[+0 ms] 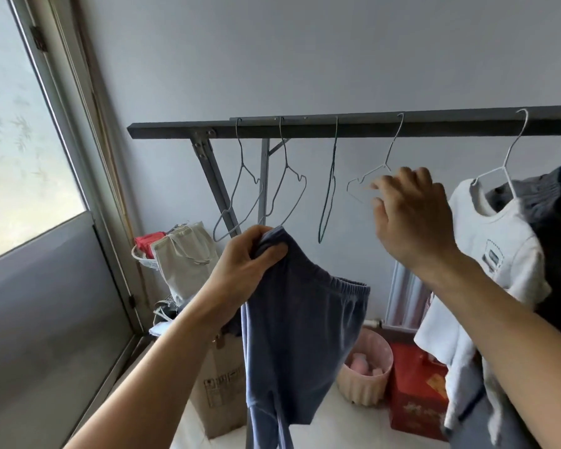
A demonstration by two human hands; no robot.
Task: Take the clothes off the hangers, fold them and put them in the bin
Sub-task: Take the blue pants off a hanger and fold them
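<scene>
Nearest, two bare forearms reach up and forward. The left hand (246, 257) grips the bunched waistband of blue pants (305, 335), fingers and thumb curled round the cloth. The pants are off any hanger and hang free from that hand, the elastic waist sagging open to the right and the legs dropping out of view below.

The right hand (412, 218) is raised higher, back toward the camera, fingers loosely bent. Its fingertips are right at a bare white hanger (384, 164) that hangs tilted, but I cannot tell whether they pinch the wire or only touch it.

That hanger hooks over a dark rail (353, 128). Left of it on the rail hang three more bare hangers (333, 170). Right of it a white shirt (499, 241) sits on its own hanger (506, 163), with dark clothes (557, 222) just behind it.

Below on the floor stand a cardboard box (221, 400), a pink basket (366, 384) with pink things inside, and a red box (415, 400). A pale tote bag (182, 254) sits in the corner by the window (20, 124), against a grey wall (305, 59).
</scene>
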